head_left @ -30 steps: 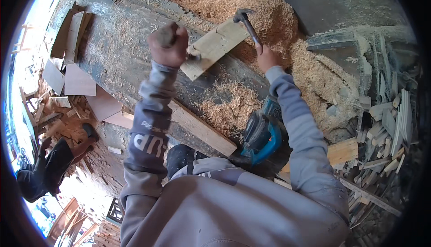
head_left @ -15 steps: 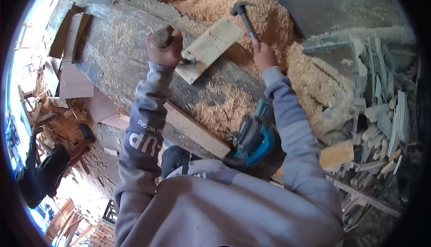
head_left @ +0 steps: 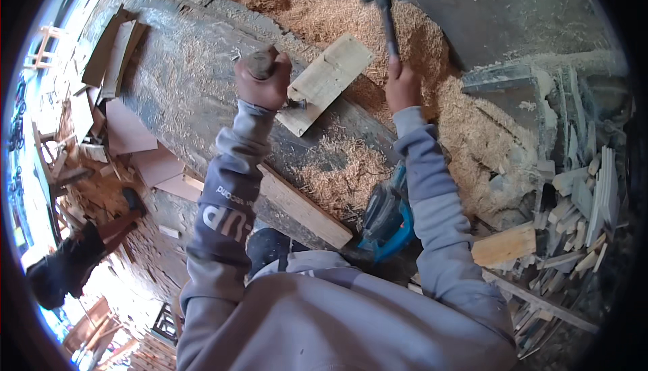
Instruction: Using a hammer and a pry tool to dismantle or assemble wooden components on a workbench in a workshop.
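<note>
My left hand (head_left: pixel 264 86) is wrapped round the thick round handle of a chisel (head_left: pixel 260 65). Its metal blade shows beside the fist, at the near left part of a pale wooden board (head_left: pixel 337 74). That board lies slantwise over the workbench, with a few marks cut in its face. In my right hand (head_left: pixel 403 88) is the dark handle of a claw hammer (head_left: pixel 389 27). The hammer's head points away from me, apart from the chisel, over the heap of shavings.
A blue power tool (head_left: pixel 388 219) and a long plank (head_left: pixel 304 206) lie near my body. Wood shavings (head_left: pixel 347 165) cover parts of the workbench (head_left: pixel 182 54). Offcuts (head_left: pixel 580 202) are piled at the right. Another person (head_left: pixel 67 263) is at the far left.
The hammer has swung further away and to the right, its handle now nearly upright in the picture. The whole scene has shifted slightly right; the chisel remains at the board.
</note>
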Available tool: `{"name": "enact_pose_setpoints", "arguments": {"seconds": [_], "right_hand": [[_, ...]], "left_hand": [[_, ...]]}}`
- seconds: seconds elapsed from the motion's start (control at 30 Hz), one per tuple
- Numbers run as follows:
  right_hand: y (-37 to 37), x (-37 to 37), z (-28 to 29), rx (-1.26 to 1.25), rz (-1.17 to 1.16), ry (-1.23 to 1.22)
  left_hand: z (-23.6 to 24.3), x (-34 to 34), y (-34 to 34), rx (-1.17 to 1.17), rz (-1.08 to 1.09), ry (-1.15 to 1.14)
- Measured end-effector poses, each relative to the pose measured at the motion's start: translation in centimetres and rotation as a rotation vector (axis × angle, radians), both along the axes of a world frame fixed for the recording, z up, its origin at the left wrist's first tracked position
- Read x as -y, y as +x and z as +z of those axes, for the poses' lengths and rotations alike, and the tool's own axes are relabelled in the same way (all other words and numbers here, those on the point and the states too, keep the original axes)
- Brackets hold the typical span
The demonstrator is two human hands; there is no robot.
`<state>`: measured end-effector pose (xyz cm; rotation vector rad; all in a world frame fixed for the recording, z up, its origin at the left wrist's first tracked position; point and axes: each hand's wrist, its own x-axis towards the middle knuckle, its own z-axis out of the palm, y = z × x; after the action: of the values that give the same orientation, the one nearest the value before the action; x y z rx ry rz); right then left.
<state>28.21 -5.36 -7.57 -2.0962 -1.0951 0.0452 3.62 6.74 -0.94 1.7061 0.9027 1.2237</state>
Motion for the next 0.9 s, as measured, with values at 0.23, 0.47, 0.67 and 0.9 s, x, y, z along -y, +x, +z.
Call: {"name": "enact_pose_setpoints", "arguments": {"seconds": [0.23,0.47,0.67,0.9], "right_hand": [[0.6,0.1,-2.4,0.043,0.020,-0.434],[1.2,-0.7,-6.1,-0.036,0.026,-0.602],[-3.4,2.6,1.3,-0.226,-0.077,-0.348],[-14.8,16.3,-0.2,-0.135,-0.167,-0.370]], "left_hand": [[0.7,-0.4,0.5,-0.097,-0.010,0.193],[0.5,0.6,0.1,-0.077,-0.002,0.116],[0.5,0.3,0.0,-0.028,0.027,0.326],[-0.2,1.3,-1.3,0.018,0.007,0.062]]}}
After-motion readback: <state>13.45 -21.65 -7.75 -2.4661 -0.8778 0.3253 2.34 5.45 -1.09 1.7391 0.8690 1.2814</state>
